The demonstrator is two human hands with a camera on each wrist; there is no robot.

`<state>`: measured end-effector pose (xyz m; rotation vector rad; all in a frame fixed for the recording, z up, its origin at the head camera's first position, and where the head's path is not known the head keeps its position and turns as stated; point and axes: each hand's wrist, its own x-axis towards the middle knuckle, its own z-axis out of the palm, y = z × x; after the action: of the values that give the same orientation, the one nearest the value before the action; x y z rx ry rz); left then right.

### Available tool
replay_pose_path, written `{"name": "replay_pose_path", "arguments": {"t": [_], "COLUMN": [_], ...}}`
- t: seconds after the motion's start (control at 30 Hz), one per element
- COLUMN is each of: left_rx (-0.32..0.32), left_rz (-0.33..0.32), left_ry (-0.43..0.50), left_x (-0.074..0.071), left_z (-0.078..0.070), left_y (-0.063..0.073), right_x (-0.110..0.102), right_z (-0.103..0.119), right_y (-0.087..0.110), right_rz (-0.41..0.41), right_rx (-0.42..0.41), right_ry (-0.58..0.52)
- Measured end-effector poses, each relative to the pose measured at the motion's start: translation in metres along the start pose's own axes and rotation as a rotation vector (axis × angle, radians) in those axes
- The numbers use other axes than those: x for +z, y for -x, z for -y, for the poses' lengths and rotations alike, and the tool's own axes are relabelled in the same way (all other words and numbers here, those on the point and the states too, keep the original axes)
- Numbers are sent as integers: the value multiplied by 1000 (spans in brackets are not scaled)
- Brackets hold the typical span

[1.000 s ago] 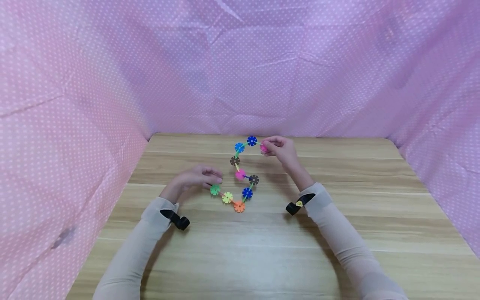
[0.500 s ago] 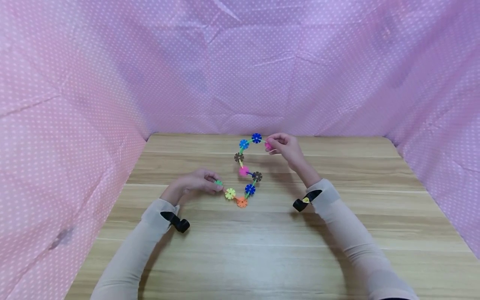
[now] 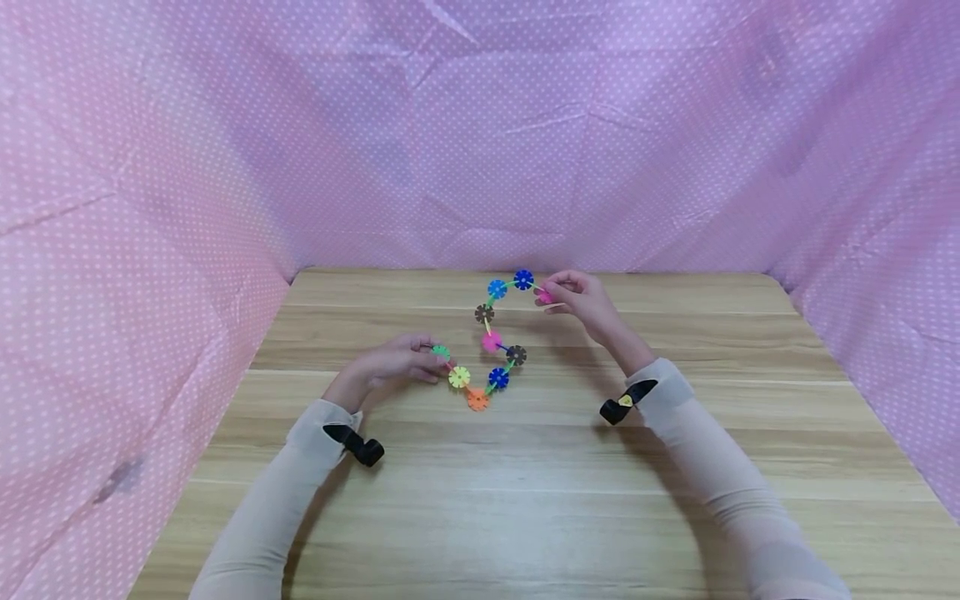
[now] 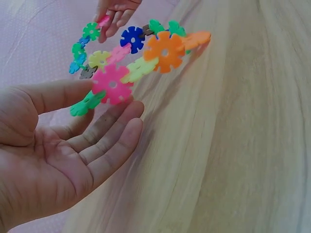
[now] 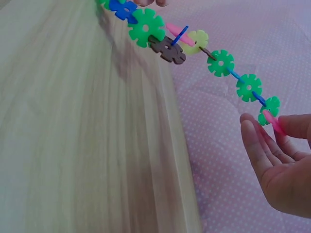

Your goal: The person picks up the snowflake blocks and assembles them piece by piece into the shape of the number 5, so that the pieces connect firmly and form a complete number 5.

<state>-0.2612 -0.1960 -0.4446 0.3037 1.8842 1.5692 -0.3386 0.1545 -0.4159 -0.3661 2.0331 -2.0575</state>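
A chain of interlocking plastic snowflake discs (image 3: pixel 491 342) in several colours hangs between my two hands in an S-shaped curve. My left hand (image 3: pixel 397 361) pinches the green end disc (image 4: pixel 86 104) between thumb and index finger, its other fingers extended beneath. Joined to that disc are a pink disc (image 4: pixel 112 84), a yellow one and an orange disc (image 3: pixel 477 400). At the far end, my right hand (image 3: pixel 583 300) pinches a pink disc (image 5: pixel 273 122), beside a green disc (image 5: pixel 269 109). The chain's shadow falls on the wood in the left wrist view.
Below the hands spreads a wood-grain table (image 3: pixel 480 508). A pink polka-dot cloth (image 3: pixel 525 150) encloses it at the back and both sides. Each sleeve cuff carries a black wrist camera, one on the left (image 3: pixel 367 452) and one on the right (image 3: pixel 613 411).
The right hand has drifted rightward with its end of the chain. My left hand has taken hold of the green end disc and raised it, and the chain's lower part has lifted slightly.
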Motion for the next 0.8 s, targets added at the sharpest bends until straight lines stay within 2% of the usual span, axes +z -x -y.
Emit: {"name": "replay_pose_path", "arguments": {"t": [0.23, 0.5, 0.6, 0.8], "left_rx": [15, -39, -40, -43], "left_rz": [-43, -177, -192, -171], "left_ry": [94, 251, 256, 195], "left_x": [4, 10, 13, 21], "left_z": [1, -2, -4, -8], "left_y": [-6, -19, -22, -23], "right_x": [-7, -15, -18, -24], "right_z": [-4, -6, -7, -11], "right_y": [2, 3, 3, 4], "right_rz": [-11, -14, 3, 36], "right_rx": [50, 115, 135, 178], "right_ry": [-30, 31, 70, 86]}}
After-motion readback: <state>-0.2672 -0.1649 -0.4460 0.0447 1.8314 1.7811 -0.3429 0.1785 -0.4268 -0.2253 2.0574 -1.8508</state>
